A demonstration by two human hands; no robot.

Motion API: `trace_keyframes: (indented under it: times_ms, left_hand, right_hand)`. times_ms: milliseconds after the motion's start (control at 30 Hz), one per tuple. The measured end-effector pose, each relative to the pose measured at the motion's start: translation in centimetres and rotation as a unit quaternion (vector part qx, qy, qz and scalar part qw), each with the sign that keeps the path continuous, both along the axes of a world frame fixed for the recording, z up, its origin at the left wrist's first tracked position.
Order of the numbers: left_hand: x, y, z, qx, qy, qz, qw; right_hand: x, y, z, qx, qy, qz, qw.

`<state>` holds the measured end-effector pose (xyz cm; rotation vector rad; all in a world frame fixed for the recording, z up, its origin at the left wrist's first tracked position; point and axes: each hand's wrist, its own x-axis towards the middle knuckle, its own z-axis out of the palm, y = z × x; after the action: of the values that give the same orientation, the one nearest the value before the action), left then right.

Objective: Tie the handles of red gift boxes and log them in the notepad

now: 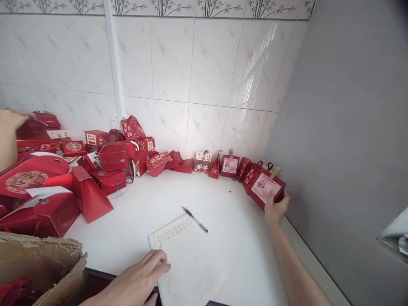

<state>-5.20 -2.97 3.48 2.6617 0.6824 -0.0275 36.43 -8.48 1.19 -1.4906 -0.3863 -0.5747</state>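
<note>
My right hand (277, 208) grips a red gift box (273, 183) with a pink label, thumb on its front and fingers round its right side. That box leans beside other red boxes near the grey wall. My left hand (140, 274) rests at the left edge of a notebook (188, 263), fingers loosely bent and apart, holding nothing. Rows of small handwriting fill the top of its page. A black-capped pen (195, 219) lies across the notebook's upper corner. A small triangular red box (215, 166) and a box with two cartoon figures (202, 162) stand along the back.
Many red gift boxes (87, 193) are heaped on the left of the white table (236, 246). An open cardboard carton (38, 259) with red items stands at the lower left. Another person's hand (11, 123) reaches in at far left. A tiled wall (172, 63) closes the back.
</note>
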Motion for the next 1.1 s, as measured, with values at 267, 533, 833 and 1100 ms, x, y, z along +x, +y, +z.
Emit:
trace_keyframes:
  times_ms: [267,533,833,1100]
  left_hand:
    - [-0.4,1.1,0.2,-0.024,-0.050,0.028,0.998]
    - [0.1,4.1,2.6,-0.066,-0.360,0.267,0.892]
    - [3.4,4.5,3.3,-0.113,-0.424,0.211,0.873]
    - [3.3,5.2,2.6,-0.078,-0.433,0.209,0.873]
  right_hand:
    - [-14.5,4.5,3.2,-0.002,-0.054,0.406,0.912]
    - [-21.3,5.0,-0.7,-0.111,-0.042,0.660,0.742]
    - [-21.0,4.8,1.4,-0.131,-0.195,0.587,0.775]
    - [-22.9,6.6,4.0,-0.065,-0.347,0.519,0.778]
